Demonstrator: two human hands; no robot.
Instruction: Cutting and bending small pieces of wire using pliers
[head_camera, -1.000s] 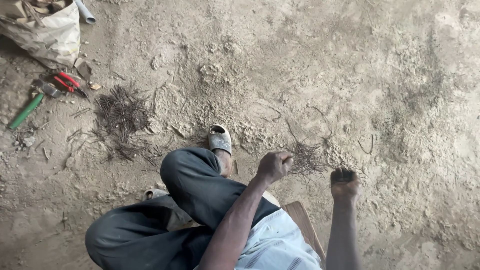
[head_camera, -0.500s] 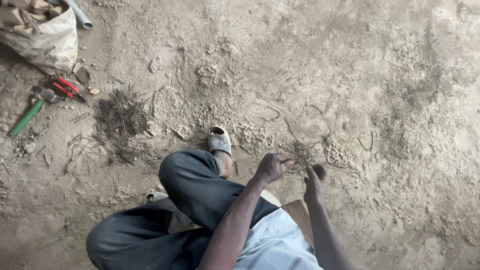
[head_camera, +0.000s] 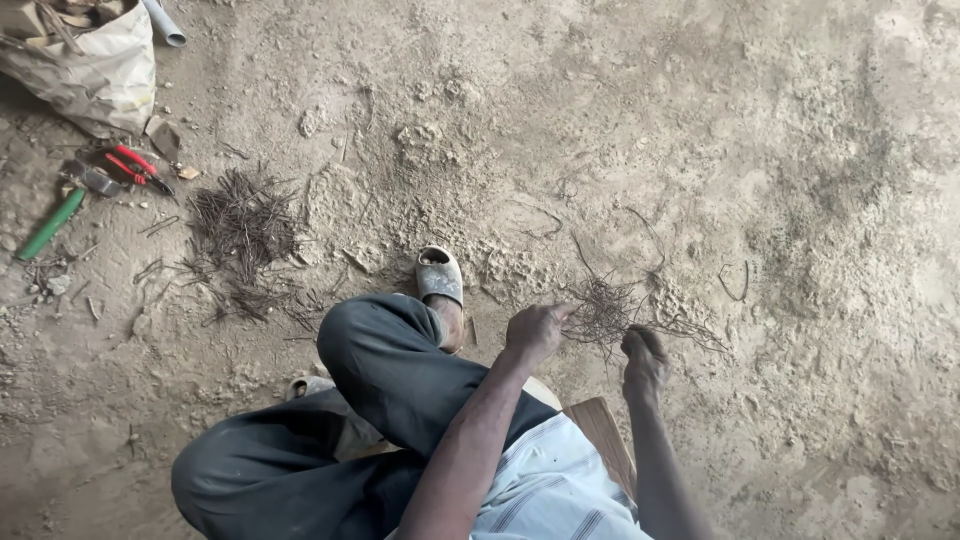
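I sit on a low wooden stool (head_camera: 604, 437) on a dirt floor, one knee raised. A loose tangle of thin dark wire pieces (head_camera: 604, 306) lies on the ground in front of me. My left hand (head_camera: 534, 331) reaches to its left edge, fingertips pinched on the strands. Just below the tangle's right part, my right hand (head_camera: 645, 361) is curled into a fist around a few wire pieces. What lies inside the fist is hidden.
A bigger heap of cut wire pieces (head_camera: 240, 218) lies at the left. Beyond it are red-handled pliers (head_camera: 136, 166), a green-handled tool (head_camera: 50, 225) and a white sack (head_camera: 100, 72). My sandalled foot (head_camera: 440, 276) rests left of the tangle. A bent wire (head_camera: 738, 284) lies right.
My right hand has come in from the right to the wire tangle. My left hand has stayed at the tangle's left edge.
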